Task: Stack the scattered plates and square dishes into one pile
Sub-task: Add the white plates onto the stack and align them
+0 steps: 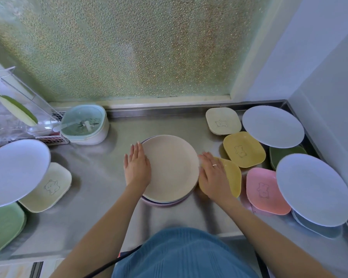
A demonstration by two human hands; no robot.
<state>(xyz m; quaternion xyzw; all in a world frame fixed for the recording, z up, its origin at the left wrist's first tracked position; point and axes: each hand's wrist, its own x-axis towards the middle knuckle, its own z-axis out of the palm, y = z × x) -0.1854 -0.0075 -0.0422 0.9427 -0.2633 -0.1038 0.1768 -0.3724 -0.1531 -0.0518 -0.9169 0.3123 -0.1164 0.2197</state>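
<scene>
A beige round plate (172,167) tops a small pile of round plates at the counter's middle. My left hand (137,167) lies flat on the pile's left rim, fingers together. My right hand (213,176) rests flat against its right rim, over a yellow square dish (234,177). To the right lie another yellow square dish (244,149), a pink one (266,190), a cream one (223,121), a dark green one (285,155) and two white round plates (272,126) (313,189). At the left sit a white round plate (14,171), a cream square dish (50,187) and a green dish (2,227).
The steel counter (100,177) ends at a raised back edge below a frosted window (129,47). A pale green strainer basket (84,124) and a clear dish rack (18,117) stand at the back left. A wall (319,77) closes the right side.
</scene>
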